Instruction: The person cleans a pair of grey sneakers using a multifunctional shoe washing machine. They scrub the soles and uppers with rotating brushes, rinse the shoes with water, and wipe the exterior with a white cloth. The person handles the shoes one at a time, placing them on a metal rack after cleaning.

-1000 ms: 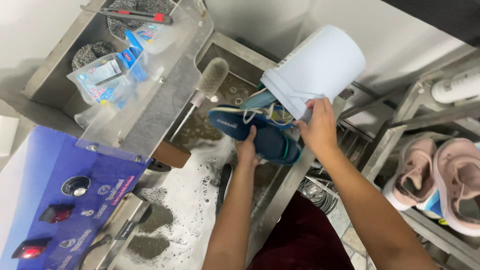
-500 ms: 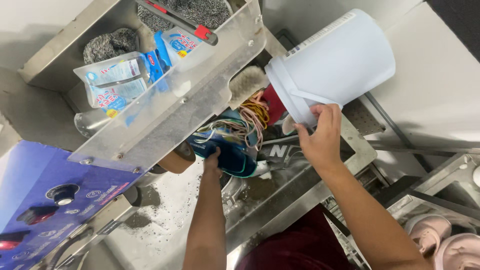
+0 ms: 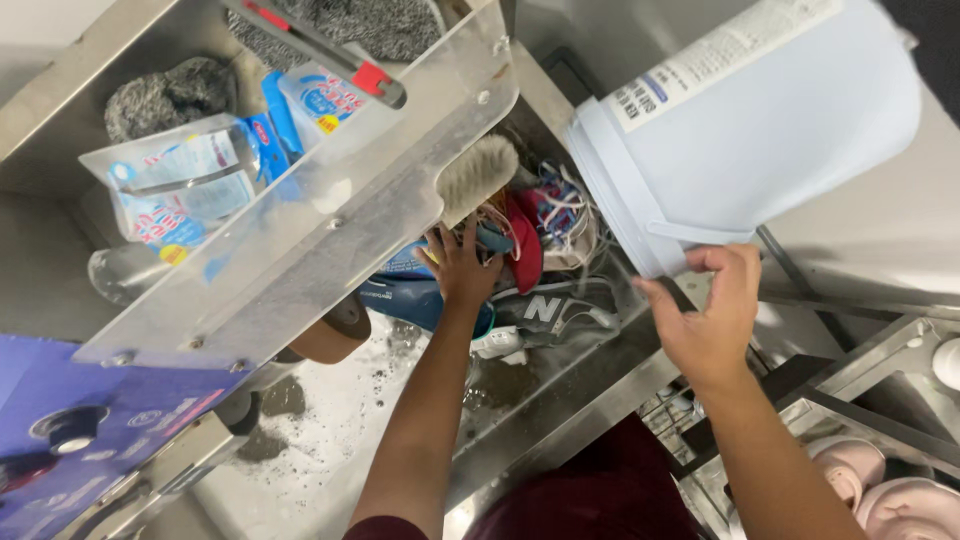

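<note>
My left hand point(image 3: 463, 268) reaches into a steel sink point(image 3: 560, 385) and rests on a blue sneaker point(image 3: 412, 296) lying among a pile of shoes. A grey and black sneaker point(image 3: 555, 310) and a red shoe point(image 3: 525, 250) with tangled laces lie beside it. My right hand point(image 3: 708, 318) grips the rim of a large white bucket point(image 3: 745, 120), which is tilted mouth-down toward the sink. A bristle brush point(image 3: 478, 175) sticks out just above my left hand.
A clear plastic shelf point(image 3: 290, 210) over the sink holds steel wool pads point(image 3: 165, 95), packets point(image 3: 190, 195) and a red-handled tool point(image 3: 320, 50). A purple machine panel point(image 3: 80, 430) with knobs is at lower left. Pink shoes point(image 3: 890, 495) sit on a rack at lower right. Soapy foam covers the sink's left part.
The view has closed in on the sink. My left hand pushed the blue sneaker deeper among the shoes, and my right hand shifted lower on the bucket rim.
</note>
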